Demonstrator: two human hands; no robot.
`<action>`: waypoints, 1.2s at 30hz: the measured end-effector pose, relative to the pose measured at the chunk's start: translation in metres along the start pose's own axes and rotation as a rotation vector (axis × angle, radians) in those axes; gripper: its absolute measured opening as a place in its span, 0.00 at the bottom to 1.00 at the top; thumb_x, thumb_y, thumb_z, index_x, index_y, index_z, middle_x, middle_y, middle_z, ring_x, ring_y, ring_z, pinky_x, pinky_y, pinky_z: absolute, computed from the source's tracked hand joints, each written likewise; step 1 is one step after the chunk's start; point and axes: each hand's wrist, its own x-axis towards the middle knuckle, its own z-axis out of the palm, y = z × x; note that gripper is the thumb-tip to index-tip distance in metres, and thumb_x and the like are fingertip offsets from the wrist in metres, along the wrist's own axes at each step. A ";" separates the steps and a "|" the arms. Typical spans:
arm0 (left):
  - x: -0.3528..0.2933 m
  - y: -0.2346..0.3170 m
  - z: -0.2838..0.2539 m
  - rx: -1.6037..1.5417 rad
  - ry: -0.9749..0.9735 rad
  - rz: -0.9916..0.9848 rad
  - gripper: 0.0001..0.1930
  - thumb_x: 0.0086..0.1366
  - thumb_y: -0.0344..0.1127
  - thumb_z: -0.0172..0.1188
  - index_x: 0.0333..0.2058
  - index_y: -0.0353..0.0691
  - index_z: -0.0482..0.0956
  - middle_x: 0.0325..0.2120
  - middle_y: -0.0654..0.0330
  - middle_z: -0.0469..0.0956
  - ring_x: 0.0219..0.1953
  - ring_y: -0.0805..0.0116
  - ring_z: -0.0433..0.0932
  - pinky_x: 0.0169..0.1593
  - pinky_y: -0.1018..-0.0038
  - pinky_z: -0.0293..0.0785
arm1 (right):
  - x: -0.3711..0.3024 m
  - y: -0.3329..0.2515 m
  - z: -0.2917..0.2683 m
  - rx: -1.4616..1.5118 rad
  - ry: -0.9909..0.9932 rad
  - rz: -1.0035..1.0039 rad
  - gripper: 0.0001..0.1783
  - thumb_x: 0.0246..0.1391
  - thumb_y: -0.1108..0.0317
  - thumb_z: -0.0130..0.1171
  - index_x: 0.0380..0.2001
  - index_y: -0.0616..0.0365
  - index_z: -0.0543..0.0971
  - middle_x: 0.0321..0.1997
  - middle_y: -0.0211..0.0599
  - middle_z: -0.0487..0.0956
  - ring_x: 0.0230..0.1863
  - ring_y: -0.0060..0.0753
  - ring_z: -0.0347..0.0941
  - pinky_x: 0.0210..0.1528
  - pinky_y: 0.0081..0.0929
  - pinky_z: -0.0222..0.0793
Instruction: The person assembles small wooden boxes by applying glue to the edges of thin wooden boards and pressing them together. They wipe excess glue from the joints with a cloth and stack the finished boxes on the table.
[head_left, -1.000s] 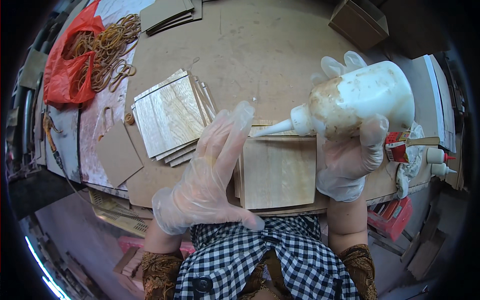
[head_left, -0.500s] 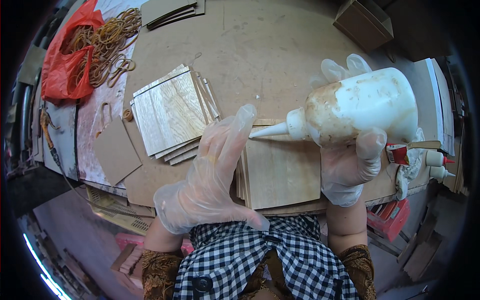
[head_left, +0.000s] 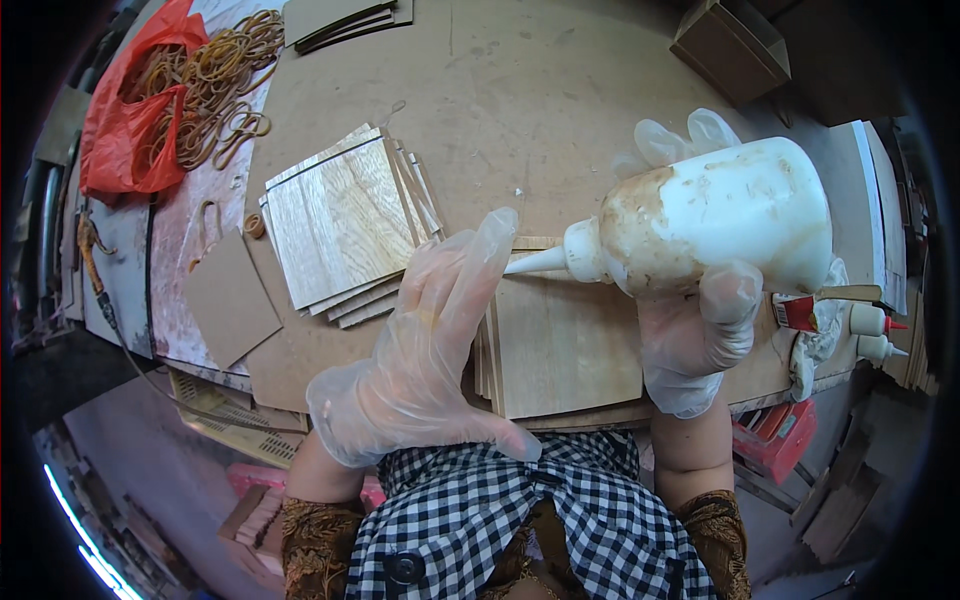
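Observation:
My right hand, in a clear plastic glove, grips a large white squeeze bottle smeared with brown residue. The bottle lies tilted on its side, its pointed nozzle aimed left over the top edge of a stack of thin wooden panels in front of me. My gloved left hand rests at the left side of that stack, fingers stretched out and thumb apart, close to the nozzle tip. To its left stands another fanned stack of wooden panels with a dark groove near the top edge.
A red plastic bag spills tan rubber bands at the far left. A brown board piece lies nearer. At the back right is an open wooden box. Small glue bottles and a crumpled white cloth sit at the right edge.
The bottle and my right hand have shifted slightly to the left, the nozzle tip moving a little along the panel's edge. My left hand has barely moved.

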 end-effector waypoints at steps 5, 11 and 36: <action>-0.001 0.000 0.001 0.014 0.009 0.000 0.76 0.30 0.75 0.70 0.69 0.30 0.45 0.67 0.44 0.53 0.66 0.44 0.55 0.68 0.51 0.48 | 0.002 -0.004 0.009 -0.126 0.000 -0.011 0.47 0.47 0.56 0.71 0.67 0.56 0.59 0.64 0.42 0.68 0.63 0.39 0.67 0.64 0.42 0.68; 0.000 0.001 0.002 0.020 0.017 0.001 0.75 0.30 0.75 0.70 0.70 0.32 0.45 0.67 0.45 0.53 0.66 0.45 0.55 0.68 0.52 0.47 | 0.003 -0.006 0.011 -0.329 0.012 -0.070 0.51 0.49 0.46 0.67 0.68 0.58 0.55 0.66 0.47 0.64 0.66 0.44 0.65 0.66 0.46 0.68; 0.004 0.009 0.000 -0.026 0.015 -0.071 0.69 0.34 0.64 0.78 0.67 0.31 0.51 0.66 0.47 0.58 0.66 0.48 0.56 0.69 0.54 0.48 | 0.022 -0.028 -0.017 -0.256 0.115 -0.260 0.40 0.49 0.62 0.71 0.62 0.63 0.65 0.59 0.49 0.72 0.56 0.49 0.75 0.52 0.41 0.81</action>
